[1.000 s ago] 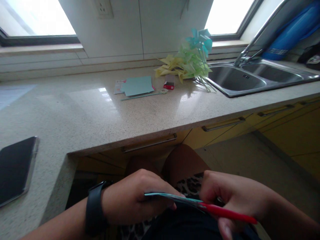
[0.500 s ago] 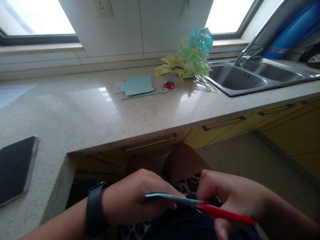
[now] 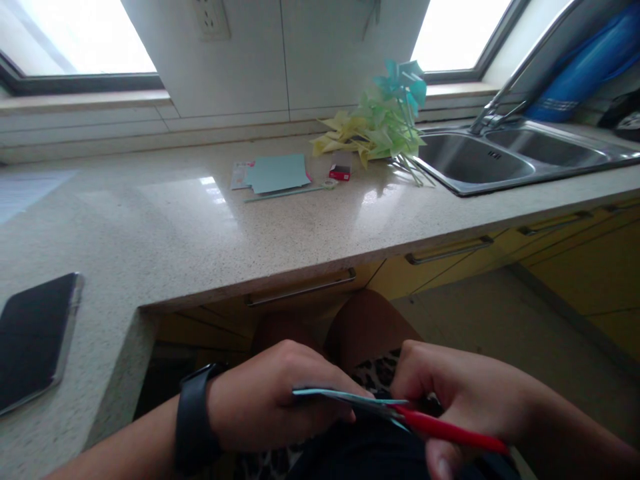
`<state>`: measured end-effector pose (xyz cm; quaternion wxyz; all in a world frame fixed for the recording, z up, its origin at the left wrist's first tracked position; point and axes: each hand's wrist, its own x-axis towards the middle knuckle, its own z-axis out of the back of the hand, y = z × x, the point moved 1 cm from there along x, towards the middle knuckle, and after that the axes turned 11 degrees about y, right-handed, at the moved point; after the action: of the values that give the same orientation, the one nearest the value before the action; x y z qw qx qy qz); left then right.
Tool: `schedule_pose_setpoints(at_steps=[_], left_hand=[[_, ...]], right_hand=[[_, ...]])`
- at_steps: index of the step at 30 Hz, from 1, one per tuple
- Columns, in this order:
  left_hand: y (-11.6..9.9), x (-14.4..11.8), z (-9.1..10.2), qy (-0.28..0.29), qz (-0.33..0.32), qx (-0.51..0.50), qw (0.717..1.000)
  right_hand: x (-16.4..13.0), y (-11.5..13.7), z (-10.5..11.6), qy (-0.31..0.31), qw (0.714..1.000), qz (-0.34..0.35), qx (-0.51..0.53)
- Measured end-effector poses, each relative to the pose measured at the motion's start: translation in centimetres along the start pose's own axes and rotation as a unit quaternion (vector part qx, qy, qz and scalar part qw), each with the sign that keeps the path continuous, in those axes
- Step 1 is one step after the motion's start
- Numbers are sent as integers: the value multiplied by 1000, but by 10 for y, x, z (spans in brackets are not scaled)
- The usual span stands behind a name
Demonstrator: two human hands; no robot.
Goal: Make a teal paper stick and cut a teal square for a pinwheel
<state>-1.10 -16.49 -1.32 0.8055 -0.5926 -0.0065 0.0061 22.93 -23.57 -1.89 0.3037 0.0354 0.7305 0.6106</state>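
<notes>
Low over the lap, my left hand pinches a light-blue sheet of paper, seen nearly edge-on. My right hand is closed round the red handles of a pair of scissors. Their blades lie along the paper's right end, and a narrow strip of paper hangs just under them. How far the blades are apart I cannot tell. On the counter beyond lie a stack of light-blue paper, a thin pale stick, a small roll of tape and a small red and black box.
Yellow, green and blue paper pinwheels on sticks lie beside the steel sink. A dark tablet-like device rests at the counter's left. The stone counter has its front edge ahead of my knees; drawer handles stick out below.
The view has shifted slightly. Both hands keep nearly the same place, and the strip of paper under the scissor blades shows a little more.
</notes>
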Motion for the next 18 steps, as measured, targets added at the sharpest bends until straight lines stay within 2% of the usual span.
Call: schedule_pose_setpoints(at_steps=[10,18], left_hand=[[2,0,0,-5,-8,-9,1000],[-5,2,3,-18,18,-16,1000]], right_hand=[[-2,-5,-2,10,1000,1,-1],[-13,-2,4,-27,998,-18,-49]])
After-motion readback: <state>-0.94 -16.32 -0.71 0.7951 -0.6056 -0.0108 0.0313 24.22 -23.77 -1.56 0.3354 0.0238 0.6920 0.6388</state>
